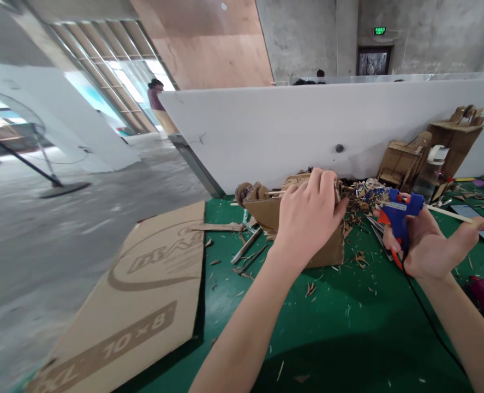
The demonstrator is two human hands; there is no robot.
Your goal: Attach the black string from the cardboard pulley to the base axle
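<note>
The left hand (307,210) clasps the cardboard box (327,255), already formed; the right hand (425,248) grips the glue gun (400,214); gluing seems unfinished.

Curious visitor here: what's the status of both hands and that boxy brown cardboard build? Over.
Left hand on top of boxy brown cardboard build. Right hand holding blue plastic glue gun. Brown scraps litter green tabletop beside build.

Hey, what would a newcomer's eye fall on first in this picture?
Probably the blue glue gun in the right hand, vivid against the green table. Next, the left hand gripping the cardboard structure near the middle, then the large printed cardboard sheet at the table's left side.
</note>
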